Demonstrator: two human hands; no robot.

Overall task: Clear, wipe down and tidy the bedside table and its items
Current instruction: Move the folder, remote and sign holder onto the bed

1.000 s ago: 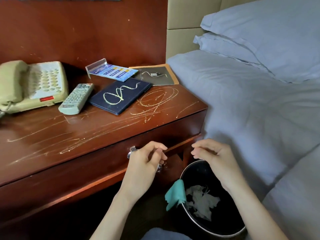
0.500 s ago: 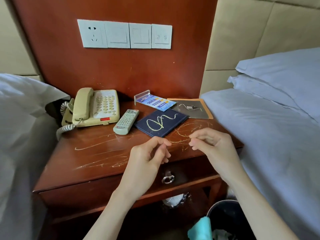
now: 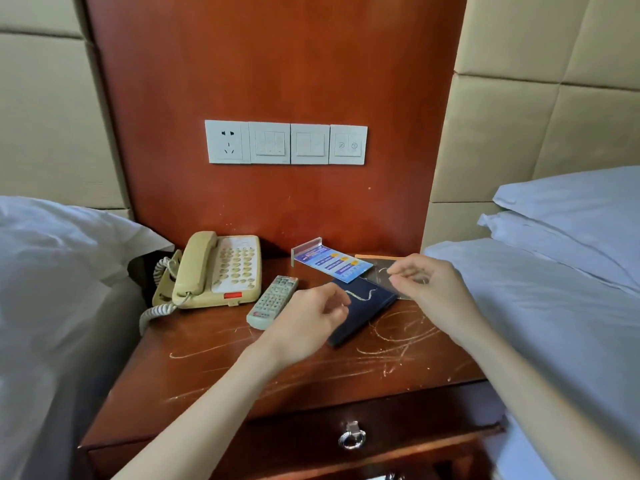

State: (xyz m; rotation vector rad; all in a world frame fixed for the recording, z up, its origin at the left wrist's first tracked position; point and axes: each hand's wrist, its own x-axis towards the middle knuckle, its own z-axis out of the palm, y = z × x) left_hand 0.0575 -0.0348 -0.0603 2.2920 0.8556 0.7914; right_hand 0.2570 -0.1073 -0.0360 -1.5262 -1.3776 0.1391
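Item 1, far left: white bedding (image 3: 52, 271) of a bed beside the bedside table (image 3: 242, 368).

Item 2: bedside table, dark red wood, its top streaked with pale yellowish scribble marks (image 3: 398, 341); a drawer below with a metal ring pull (image 3: 352, 438).

Item 3, left rear of the top: beige telephone (image 3: 221, 270), handset in its cradle, coiled cord hanging off the left edge.

Item 4: grey remote control (image 3: 272, 301), just right of the telephone, lying at an angle.

Item 5: my left hand (image 3: 308, 320), above the table between the remote and the dark blue folder (image 3: 363, 310). Fingers loosely curled, thumb near forefinger, and I see nothing held in them.

Item 6: dark blue folder, flat on the top, a yellowish squiggle across its cover, partly hidden by my left hand.

Item 7, behind the folder: blue printed card (image 3: 332, 263) in a clear stand, tipped flat.

Item 8: grey sheet with an orange border (image 3: 377, 263), at the right rear, largely covered by my right hand (image 3: 429, 289).

Item 9: right hand, fingers bent inward over that sheet; I cannot tell whether they pinch anything.

Item 10, on the wall above: white socket and switch plates (image 3: 285, 143).

Item 11, far right: second bed with pale blue pillows (image 3: 571, 216).
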